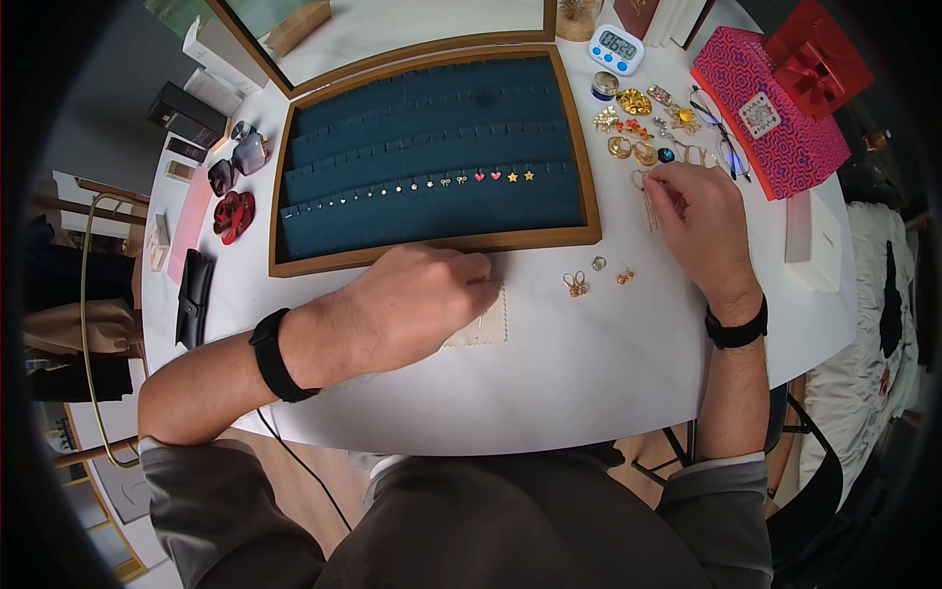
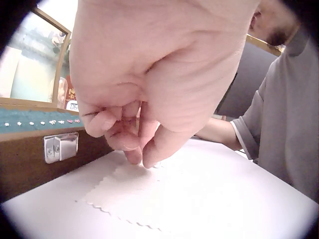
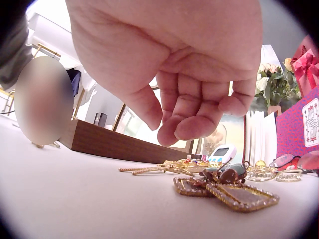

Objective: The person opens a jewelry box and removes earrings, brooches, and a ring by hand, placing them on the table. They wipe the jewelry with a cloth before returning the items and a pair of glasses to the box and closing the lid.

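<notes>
My left hand [image 1: 417, 304] is at the front edge of the jewellery box [image 1: 432, 257], over a cream cloth [image 1: 489, 332] with a scalloped edge. In the left wrist view its thumb and fingertips pinch together at the cloth [image 2: 117, 194]. My right hand [image 1: 702, 221] hovers over jewellery on the right, fingers loosely bent. Between its thumb and fingers nothing shows in the right wrist view. Long thin gold earrings [image 1: 650, 211] lie by its fingertips. Below the palm are rectangular gold-rimmed earrings [image 3: 244, 196].
Several small stud earrings [image 1: 413, 185] line one row of the box's dark teal lining; its glass lid stands raised. Gold earrings [image 1: 576, 285] and a ring [image 1: 599, 263] lie between the hands. Behind are a timer [image 1: 616, 49], glasses [image 1: 728, 147] and a pink patterned bag [image 1: 770, 118]. Sunglasses [image 1: 238, 162] stand left.
</notes>
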Demonstrator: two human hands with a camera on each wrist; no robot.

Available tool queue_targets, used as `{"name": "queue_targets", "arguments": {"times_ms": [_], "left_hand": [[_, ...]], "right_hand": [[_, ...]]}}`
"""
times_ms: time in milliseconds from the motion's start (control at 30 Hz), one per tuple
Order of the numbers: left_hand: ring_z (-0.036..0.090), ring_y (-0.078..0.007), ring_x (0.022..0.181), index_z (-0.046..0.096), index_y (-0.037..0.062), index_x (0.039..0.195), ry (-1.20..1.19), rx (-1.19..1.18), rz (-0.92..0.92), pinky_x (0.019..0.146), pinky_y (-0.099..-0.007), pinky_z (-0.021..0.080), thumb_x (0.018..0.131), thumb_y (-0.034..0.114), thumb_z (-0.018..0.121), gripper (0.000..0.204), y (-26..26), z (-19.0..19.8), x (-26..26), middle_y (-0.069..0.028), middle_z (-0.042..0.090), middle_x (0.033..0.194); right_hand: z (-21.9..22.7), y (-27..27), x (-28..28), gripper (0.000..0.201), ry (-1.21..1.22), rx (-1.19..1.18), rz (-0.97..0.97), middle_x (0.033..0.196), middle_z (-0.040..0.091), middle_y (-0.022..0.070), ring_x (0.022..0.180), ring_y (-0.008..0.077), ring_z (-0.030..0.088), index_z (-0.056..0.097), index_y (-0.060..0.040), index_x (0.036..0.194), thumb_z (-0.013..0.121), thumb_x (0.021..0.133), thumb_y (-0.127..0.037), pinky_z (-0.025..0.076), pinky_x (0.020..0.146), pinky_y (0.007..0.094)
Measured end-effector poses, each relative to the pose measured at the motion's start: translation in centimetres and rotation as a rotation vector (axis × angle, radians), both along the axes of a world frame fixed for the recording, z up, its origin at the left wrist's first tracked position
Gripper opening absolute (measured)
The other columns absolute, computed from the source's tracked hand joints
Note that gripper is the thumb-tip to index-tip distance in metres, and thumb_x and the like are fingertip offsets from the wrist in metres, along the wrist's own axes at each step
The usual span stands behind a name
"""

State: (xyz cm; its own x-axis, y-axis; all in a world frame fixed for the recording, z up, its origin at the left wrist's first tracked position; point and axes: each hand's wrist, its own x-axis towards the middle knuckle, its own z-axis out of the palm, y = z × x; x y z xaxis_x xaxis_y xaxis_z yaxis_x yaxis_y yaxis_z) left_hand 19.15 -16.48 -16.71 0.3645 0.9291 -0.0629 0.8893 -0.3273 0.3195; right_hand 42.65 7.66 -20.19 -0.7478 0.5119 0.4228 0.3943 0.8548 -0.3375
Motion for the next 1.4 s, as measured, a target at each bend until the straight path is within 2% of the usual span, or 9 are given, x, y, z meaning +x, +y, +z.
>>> {"name": "queue_targets", "arguments": {"times_ms": [67,167,433,767,867,1033,1167,1233,1400], "left_hand": [[0.071,-0.0343,0.088,0.075,-0.0022,0.110,0.009,-0.016,-0.001,0.081,-0.0462,0.061,0.086,0.003,0.076,0.025,-0.1,0.1,0.1,-0.0147,0.066,0.092],[0.070,-0.0344,0.089,0.074,-0.0020,0.106,0.016,-0.043,0.011,0.081,-0.0463,0.060,0.087,0.006,0.079,0.022,-0.1,0.1,0.3,-0.0145,0.066,0.092],[0.069,-0.0343,0.085,0.069,-0.0028,0.090,-0.037,0.003,0.000,0.078,-0.0457,0.059,0.090,0.006,0.076,0.011,0.0,-0.5,0.3,-0.0146,0.063,0.085],[0.070,-0.0346,0.084,0.070,-0.0018,0.094,-0.015,-0.021,0.017,0.077,-0.0459,0.060,0.088,0.004,0.076,0.011,0.1,-0.4,0.5,-0.0152,0.064,0.086],[0.070,-0.0350,0.083,0.070,-0.0003,0.095,-0.102,-0.060,0.064,0.076,-0.0460,0.060,0.088,0.004,0.078,0.011,0.0,-0.5,0.8,-0.0148,0.066,0.089],[0.071,-0.0338,0.083,0.071,0.0013,0.096,-0.165,-0.132,0.104,0.075,-0.0454,0.060,0.094,0.009,0.079,0.010,-0.1,0.4,1.4,-0.0133,0.067,0.092],[0.071,-0.0326,0.083,0.071,0.0013,0.094,-0.152,-0.108,0.076,0.075,-0.0452,0.060,0.095,0.010,0.078,0.012,0.0,0.0,1.5,-0.0126,0.067,0.091],[0.071,-0.0320,0.083,0.071,0.0010,0.093,-0.057,-0.102,0.058,0.075,-0.0450,0.060,0.095,0.011,0.078,0.013,0.0,-0.3,1.5,-0.0123,0.066,0.090],[0.071,-0.0329,0.082,0.070,0.0001,0.091,-0.069,-0.062,0.090,0.075,-0.0451,0.060,0.094,0.008,0.078,0.011,0.1,-0.4,1.6,-0.0127,0.066,0.088]], "right_hand": [[0.0,0.0,0.0,0.009,0.005,-0.001,0.005,0.083,0.076,0.0147,0.076,0.0337,0.069,0.076,-0.0006,0.094,0.077,0.095,-0.010,0.052,0.078,0.0439],[0.1,-0.1,0.0,0.009,-0.013,-0.003,-0.005,0.083,0.075,0.0143,0.076,0.0334,0.068,0.076,-0.0007,0.094,0.077,0.095,-0.010,0.052,0.077,0.0439],[0.0,0.0,0.0,0.009,0.006,-0.013,0.003,0.080,0.074,0.0139,0.072,0.0322,0.067,0.076,-0.0006,0.094,0.077,0.095,-0.010,0.051,0.077,0.0433],[0.0,0.1,0.0,0.010,-0.004,-0.009,0.008,0.081,0.075,0.0144,0.073,0.0320,0.068,0.077,-0.0002,0.094,0.077,0.095,-0.010,0.051,0.077,0.0433],[0.0,0.0,0.0,0.010,-0.005,-0.003,0.009,0.081,0.075,0.0145,0.074,0.0323,0.069,0.077,-0.0002,0.094,0.077,0.095,-0.010,0.051,0.077,0.0434],[0.0,0.0,0.0,0.010,-0.003,-0.018,-0.003,0.081,0.075,0.0147,0.074,0.0327,0.069,0.076,-0.0002,0.095,0.078,0.095,-0.010,0.051,0.077,0.0438],[0.0,0.0,0.0,0.010,-0.002,-0.005,0.004,0.081,0.075,0.0148,0.075,0.0330,0.069,0.076,-0.0001,0.095,0.078,0.095,-0.010,0.051,0.077,0.0440],[0.1,-0.1,0.0,0.010,-0.012,-0.012,0.004,0.082,0.075,0.0150,0.076,0.0333,0.069,0.076,-0.0001,0.095,0.077,0.095,-0.010,0.051,0.077,0.0442],[0.1,0.0,0.0,0.010,-0.006,-0.021,0.001,0.082,0.075,0.0152,0.076,0.0339,0.068,0.076,-0.0002,0.094,0.077,0.095,-0.010,0.051,0.077,0.0445]]}}
